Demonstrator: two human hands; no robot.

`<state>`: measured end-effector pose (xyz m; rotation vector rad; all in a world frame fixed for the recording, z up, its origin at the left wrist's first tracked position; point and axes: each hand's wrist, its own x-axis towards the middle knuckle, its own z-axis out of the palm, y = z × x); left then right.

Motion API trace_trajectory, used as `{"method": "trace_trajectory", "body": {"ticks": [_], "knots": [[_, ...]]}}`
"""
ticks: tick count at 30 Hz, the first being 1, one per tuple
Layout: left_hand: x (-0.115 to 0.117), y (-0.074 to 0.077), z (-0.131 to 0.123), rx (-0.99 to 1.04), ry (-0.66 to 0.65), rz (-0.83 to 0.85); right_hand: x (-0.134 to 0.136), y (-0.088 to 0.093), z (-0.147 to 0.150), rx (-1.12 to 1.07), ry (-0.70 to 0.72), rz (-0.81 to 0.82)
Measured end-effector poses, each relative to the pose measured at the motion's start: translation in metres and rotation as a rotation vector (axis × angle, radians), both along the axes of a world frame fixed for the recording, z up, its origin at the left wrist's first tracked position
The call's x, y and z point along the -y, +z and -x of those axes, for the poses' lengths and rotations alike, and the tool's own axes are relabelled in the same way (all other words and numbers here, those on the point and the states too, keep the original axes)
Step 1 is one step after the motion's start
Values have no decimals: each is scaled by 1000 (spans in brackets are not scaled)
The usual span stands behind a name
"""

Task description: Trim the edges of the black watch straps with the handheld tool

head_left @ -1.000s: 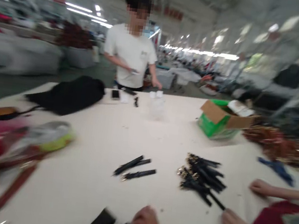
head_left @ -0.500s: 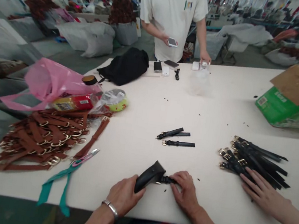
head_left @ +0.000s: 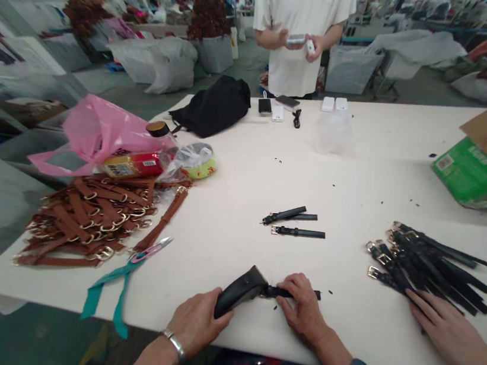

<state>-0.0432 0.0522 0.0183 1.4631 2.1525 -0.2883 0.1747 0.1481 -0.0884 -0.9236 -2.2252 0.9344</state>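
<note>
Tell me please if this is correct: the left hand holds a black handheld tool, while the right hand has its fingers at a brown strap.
Not quite: the strap at the fingers of the right hand is black, not brown, as the head view shows. The left hand does hold a black handheld tool.

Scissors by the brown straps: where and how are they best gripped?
Probably by the pink handles, from the near table edge: the scissors lie flat, metal blades pointing away, with teal cloth trailing from the handle end toward that edge.
</note>
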Motion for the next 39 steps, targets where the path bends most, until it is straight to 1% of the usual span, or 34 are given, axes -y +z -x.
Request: {"method": "trace_trajectory", "body": {"ticks": [4,7,9,12,15,18,20,22,25,27,33,36,39], "knots": [[3,8,-4,-81,-40,-14,1,-3,-1,-52,-15,4],[1,19,-17,-128,-92,-14,2,-4,0,-50,-22,16],[-2,24,-27,-119,-138,-13,2,-5,0,-55,-29,26],[-5,26,-36,-92,-191,19,2,-8,1,-76,-28,32],[-4,28,-31,-113,-187,68,3,-9,1,-80,-26,38],[-4,35,-20,-133,-196,109,4,-7,0,-57,-27,55],[-10,40,-18,-136,-228,134,5,-5,0,-49,-25,63],[-20,45,-23,-133,-270,138,5,-5,0,-56,-16,64],[-38,47,-33,-121,-326,122,5,-8,0,-72,-13,60],[-45,47,-36,-118,-349,121,5,-10,0,-74,-20,61],[-47,55,-25,-173,-415,167,2,-8,-1,-101,14,89],[-54,57,-30,-182,-460,165,0,-6,-3,-99,34,108],[-61,54,-41,-156,-488,159,-1,-6,-6,-123,51,118]]}}
